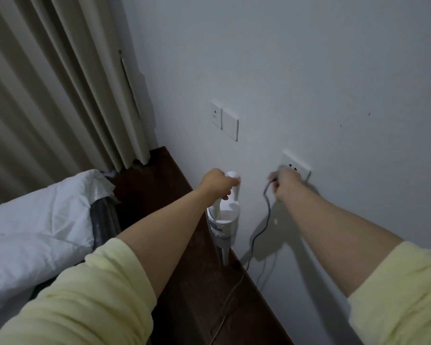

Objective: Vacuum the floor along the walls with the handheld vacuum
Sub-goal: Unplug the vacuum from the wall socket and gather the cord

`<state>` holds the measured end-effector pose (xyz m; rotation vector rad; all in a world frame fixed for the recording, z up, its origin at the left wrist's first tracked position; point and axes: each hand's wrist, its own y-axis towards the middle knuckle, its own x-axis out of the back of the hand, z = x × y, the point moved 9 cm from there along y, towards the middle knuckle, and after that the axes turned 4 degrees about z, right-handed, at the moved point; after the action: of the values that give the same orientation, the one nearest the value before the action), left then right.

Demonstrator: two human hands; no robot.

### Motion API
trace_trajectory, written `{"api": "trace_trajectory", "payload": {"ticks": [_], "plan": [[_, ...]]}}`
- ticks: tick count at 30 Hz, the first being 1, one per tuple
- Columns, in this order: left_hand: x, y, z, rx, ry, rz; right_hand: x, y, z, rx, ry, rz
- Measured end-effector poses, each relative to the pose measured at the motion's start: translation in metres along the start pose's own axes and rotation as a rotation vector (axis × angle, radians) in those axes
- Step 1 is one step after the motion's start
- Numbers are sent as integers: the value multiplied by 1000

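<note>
Filling the upper right of the frame, the white wall (309, 70) is being faced, with the curtain (47, 83) at upper left and the dark floor (184, 282) running down the centre. The handheld vacuum (224, 215) is being held nozzle-down at centre, its handle wrapped by the left hand (215, 181). The cord (265, 215) is being pinched at the plug by the right hand (283, 181), at the socket (296, 165). Power is apparently being arranged; sweeping along the wall's foot is likely being called for next.

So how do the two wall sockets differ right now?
The upper socket sits higher, nearer the curtain, untouched, beside a blank plate. The lower socket is by the right hand, which holds the cord's plug end there. Both are white, on one wall.
</note>
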<state>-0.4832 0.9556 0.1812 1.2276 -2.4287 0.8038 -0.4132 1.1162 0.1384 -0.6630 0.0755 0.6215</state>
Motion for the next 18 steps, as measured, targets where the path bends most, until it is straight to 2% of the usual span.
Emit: {"api": "trace_trajectory", "payload": {"ticks": [3,6,9,14,18], "plan": [[14,-1,5,4,-29,-41,-43,-23,-26,57,-176,34],[37,-8,18,3,-27,-71,-55,-15,-17,146,-368,41],[47,-17,31,-26,19,-84,-49,-13,-25,28,-421,84],[61,-30,55,-30,66,-150,-64,-39,-77,-122,-479,283],[73,-40,72,-28,89,-167,-77,-51,-103,-174,-514,373]]}}
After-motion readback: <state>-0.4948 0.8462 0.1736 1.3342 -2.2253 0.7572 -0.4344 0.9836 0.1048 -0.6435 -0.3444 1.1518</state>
